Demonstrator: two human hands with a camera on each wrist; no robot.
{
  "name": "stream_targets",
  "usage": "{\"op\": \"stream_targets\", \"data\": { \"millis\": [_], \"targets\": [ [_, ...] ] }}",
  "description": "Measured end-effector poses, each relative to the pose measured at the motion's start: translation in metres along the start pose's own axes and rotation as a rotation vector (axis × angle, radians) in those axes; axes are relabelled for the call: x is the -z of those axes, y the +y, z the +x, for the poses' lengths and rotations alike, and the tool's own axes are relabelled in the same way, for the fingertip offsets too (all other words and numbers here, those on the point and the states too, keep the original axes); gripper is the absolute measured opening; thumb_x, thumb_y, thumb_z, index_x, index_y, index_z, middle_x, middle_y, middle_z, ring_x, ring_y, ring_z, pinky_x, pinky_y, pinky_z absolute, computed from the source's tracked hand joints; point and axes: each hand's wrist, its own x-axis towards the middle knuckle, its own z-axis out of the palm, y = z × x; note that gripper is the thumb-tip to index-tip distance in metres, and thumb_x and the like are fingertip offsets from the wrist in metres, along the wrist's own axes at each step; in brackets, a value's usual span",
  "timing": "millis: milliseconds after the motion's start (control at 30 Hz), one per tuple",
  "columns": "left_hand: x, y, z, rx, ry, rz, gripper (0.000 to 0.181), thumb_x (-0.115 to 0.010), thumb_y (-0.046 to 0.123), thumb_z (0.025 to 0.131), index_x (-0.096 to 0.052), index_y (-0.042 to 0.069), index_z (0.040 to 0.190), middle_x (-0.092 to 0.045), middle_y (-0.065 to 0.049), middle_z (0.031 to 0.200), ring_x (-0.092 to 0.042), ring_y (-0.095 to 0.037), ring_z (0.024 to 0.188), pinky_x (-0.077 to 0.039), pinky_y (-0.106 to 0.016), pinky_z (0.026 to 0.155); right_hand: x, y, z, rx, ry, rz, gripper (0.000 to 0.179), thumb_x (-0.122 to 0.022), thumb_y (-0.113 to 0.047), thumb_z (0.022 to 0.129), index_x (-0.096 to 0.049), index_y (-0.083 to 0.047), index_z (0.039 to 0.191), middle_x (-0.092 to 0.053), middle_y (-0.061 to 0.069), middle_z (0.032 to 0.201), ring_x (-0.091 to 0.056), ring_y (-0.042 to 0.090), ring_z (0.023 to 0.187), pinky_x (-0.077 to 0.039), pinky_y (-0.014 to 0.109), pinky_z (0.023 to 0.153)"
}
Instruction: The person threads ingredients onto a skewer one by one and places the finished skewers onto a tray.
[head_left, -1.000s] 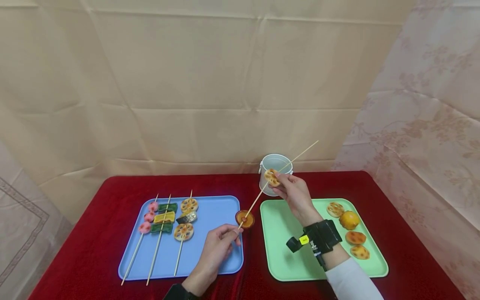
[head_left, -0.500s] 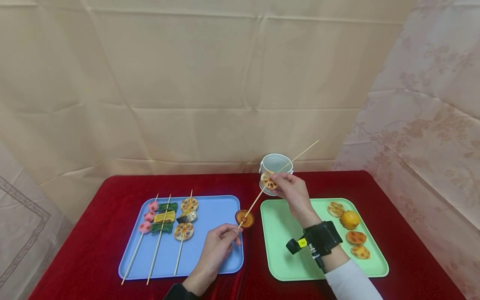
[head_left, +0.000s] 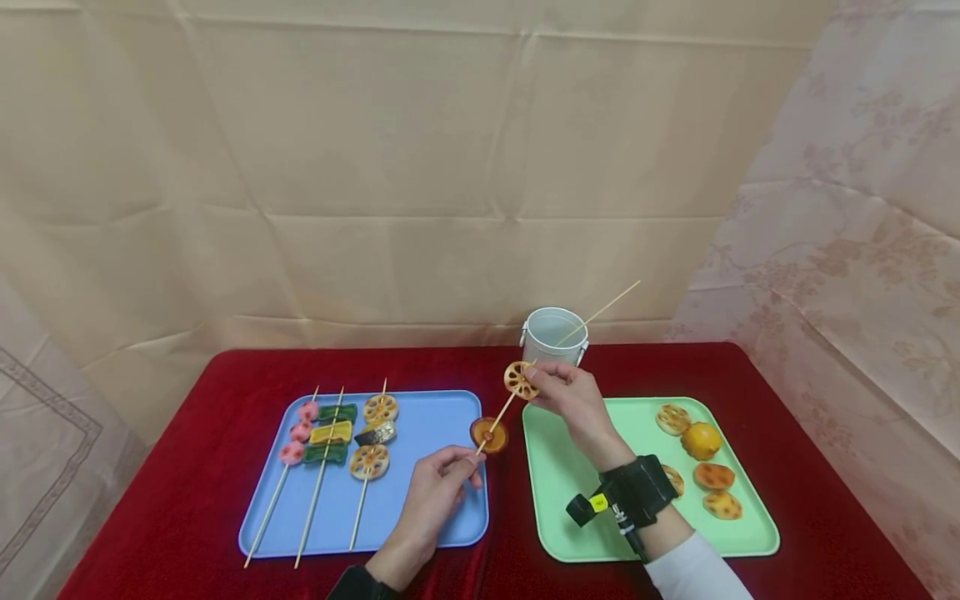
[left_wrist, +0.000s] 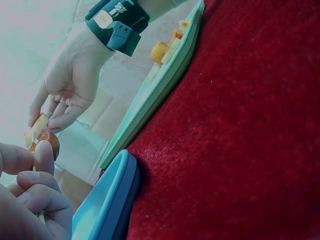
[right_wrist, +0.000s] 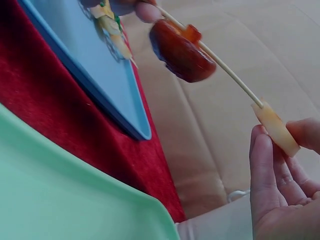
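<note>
My left hand (head_left: 433,504) pinches a bamboo skewer (head_left: 507,408) near its lower part, between the two trays. A brown mushroom cap (right_wrist: 180,52) sits threaded on the skewer just above those fingers. My right hand (head_left: 583,410) pinches a lotus root slice (head_left: 516,381) by its edge, between thumb and fingers. The skewer meets this slice, and a short tip shows beyond it in the head view. Some skewer length separates slice and mushroom. In the left wrist view, the left fingers (left_wrist: 45,197) curl round the stick and partly cover it.
A blue tray (head_left: 442,408) at left bears several filled skewers (head_left: 370,462). The green tray (head_left: 555,533) at right holds several loose food pieces (head_left: 701,441), one partly behind the right wrist. Behind stands a white bucket (head_left: 536,333) with another stick (head_left: 611,302) leaning from it. Red cloth covers the table.
My right hand has moved left and down with the lotus root slice, along the skewer toward the mushroom. The skewer's tip now shows just past the slice. My left hand stays put.
</note>
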Motion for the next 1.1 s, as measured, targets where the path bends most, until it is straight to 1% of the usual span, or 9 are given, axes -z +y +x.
{"op": "stream_targets", "data": {
  "millis": [200,300,467,700,867,1100],
  "targets": [
    [0.001,0.001,0.000,0.005,0.002,0.007,0.026,-0.063,0.013,0.098,-0.071,-0.007,0.113,-0.065,0.001,0.070,-0.036,-0.003,0.050,-0.029,-0.018,0.047,-0.007,0.006,-0.005,0.004,-0.033,-0.018,0.036,-0.074,-0.025,0.098,-0.069,0.003,0.120,-0.075,0.011,0.103,-0.072,0.020,0.088,-0.059,0.033,0.084],
    [0.001,0.002,0.000,0.010,0.003,0.007,0.027,-0.063,0.014,0.099,-0.071,-0.007,0.113,-0.065,0.001,0.070,-0.036,-0.003,0.050,-0.029,-0.018,0.047,-0.009,0.008,-0.007,0.009,-0.041,-0.021,0.034,-0.074,-0.023,0.097,-0.069,0.003,0.118,-0.075,0.012,0.102,-0.072,0.019,0.087,-0.059,0.033,0.083],
    [0.000,0.002,-0.001,0.003,0.009,0.004,0.027,-0.064,0.015,0.099,-0.072,-0.007,0.112,-0.065,0.001,0.069,-0.036,-0.004,0.050,-0.029,-0.018,0.046,-0.013,0.010,-0.009,-0.005,-0.046,-0.016,0.031,-0.074,-0.020,0.097,-0.069,0.003,0.116,-0.075,0.012,0.101,-0.072,0.019,0.087,-0.060,0.032,0.081],
    [0.000,0.001,-0.001,-0.019,0.017,0.000,0.026,-0.066,0.017,0.098,-0.072,-0.006,0.111,-0.065,0.001,0.069,-0.036,-0.004,0.050,-0.029,-0.019,0.046,-0.015,0.015,-0.010,-0.011,-0.061,-0.048,0.031,-0.075,-0.024,0.096,-0.071,0.001,0.115,-0.076,0.011,0.102,-0.071,0.020,0.090,-0.059,0.033,0.083],
    [0.000,0.001,-0.001,-0.008,0.020,0.007,0.026,-0.066,0.017,0.098,-0.073,-0.005,0.111,-0.065,0.000,0.069,-0.038,-0.004,0.051,-0.029,-0.019,0.046,-0.017,0.015,-0.012,-0.006,-0.079,-0.037,0.029,-0.075,-0.021,0.097,-0.071,0.001,0.114,-0.075,0.010,0.100,-0.071,0.020,0.089,-0.059,0.033,0.083],
    [0.001,0.001,0.000,0.002,0.022,0.008,0.025,-0.066,0.017,0.098,-0.073,-0.004,0.110,-0.066,0.001,0.070,-0.037,-0.005,0.050,-0.029,-0.019,0.046,-0.018,0.014,-0.014,0.004,-0.082,-0.045,0.032,-0.074,-0.022,0.097,-0.070,0.004,0.115,-0.075,0.011,0.100,-0.070,0.018,0.088,-0.059,0.032,0.083]
  ]
}}
